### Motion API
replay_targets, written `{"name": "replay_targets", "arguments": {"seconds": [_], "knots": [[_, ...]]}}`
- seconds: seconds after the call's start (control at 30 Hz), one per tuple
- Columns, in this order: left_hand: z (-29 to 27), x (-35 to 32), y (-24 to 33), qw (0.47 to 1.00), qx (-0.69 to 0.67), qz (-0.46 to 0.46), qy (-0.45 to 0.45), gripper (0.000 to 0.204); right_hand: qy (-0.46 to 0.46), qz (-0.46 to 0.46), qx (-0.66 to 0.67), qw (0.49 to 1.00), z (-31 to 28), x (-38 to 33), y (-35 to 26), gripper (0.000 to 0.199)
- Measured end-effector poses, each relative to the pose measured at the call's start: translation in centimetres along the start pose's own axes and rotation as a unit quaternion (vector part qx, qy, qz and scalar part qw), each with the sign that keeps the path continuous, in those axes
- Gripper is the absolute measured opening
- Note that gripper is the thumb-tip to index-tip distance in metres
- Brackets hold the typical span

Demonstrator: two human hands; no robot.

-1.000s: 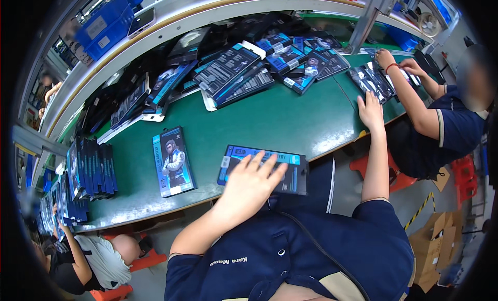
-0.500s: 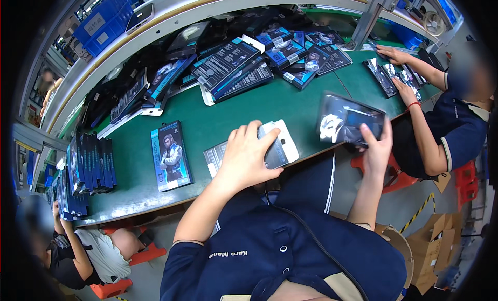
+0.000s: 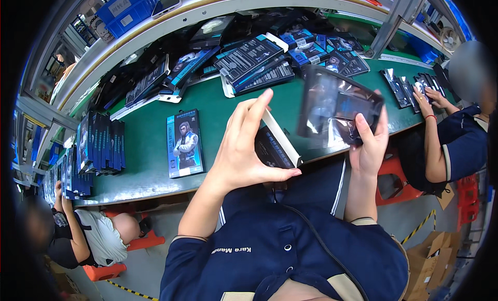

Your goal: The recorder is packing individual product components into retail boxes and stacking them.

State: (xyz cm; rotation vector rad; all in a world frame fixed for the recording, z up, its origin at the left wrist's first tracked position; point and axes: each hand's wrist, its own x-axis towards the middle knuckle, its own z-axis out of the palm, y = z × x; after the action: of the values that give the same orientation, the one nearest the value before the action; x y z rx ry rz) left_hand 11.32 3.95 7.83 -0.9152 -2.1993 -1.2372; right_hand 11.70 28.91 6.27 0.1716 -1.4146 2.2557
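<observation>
Hands now lifted off counter (image 3: 155, 145): left hand (image 3: 249, 150) fingers grasping opened retail box (image 3: 275, 145), frame centre; right hand (image 3: 369, 145) clutching glossy plastic pouch (image 3: 334, 112), newly raised beside it.

Bright, even light; fisheye-bent edges, dark corners; glare perhaps blurs the clear packet (image 3: 337, 109).

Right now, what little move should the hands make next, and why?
Probably bring the shiny clear pouch in the right hand over to the dark box that the left hand holds. The two are lifted off the green table but apart.
</observation>
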Motion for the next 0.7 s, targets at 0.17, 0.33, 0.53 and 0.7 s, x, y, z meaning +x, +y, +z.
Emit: {"name": "replay_targets", "arguments": {"seconds": [0.17, 0.33, 0.53, 0.7], "knots": [[-0.5, 0.3, -0.1, 0.999, 0.026, 0.028, -0.008, 0.131, -0.178, -0.08, -0.213, 0.957, 1.6, 1.9, -5.7, 0.08], [1.3, 0.9, 0.5, 0.996, 0.07, 0.044, -0.024, 0.134, -0.274, -0.082, -0.287, 0.914, 4.6, 3.0, -7.5, 0.08], [4.8, 0.0, -0.4, 0.987, -0.025, -0.044, 0.154, 0.146, -0.306, -0.325, -0.424, 0.788, 8.2, 1.5, -4.2, 0.039], [5.4, -1.2, -2.0, 0.96, -0.089, -0.07, 0.257, 0.11, -0.358, -0.329, -0.413, 0.77, 7.5, 1.5, -2.4, 0.016]]}}
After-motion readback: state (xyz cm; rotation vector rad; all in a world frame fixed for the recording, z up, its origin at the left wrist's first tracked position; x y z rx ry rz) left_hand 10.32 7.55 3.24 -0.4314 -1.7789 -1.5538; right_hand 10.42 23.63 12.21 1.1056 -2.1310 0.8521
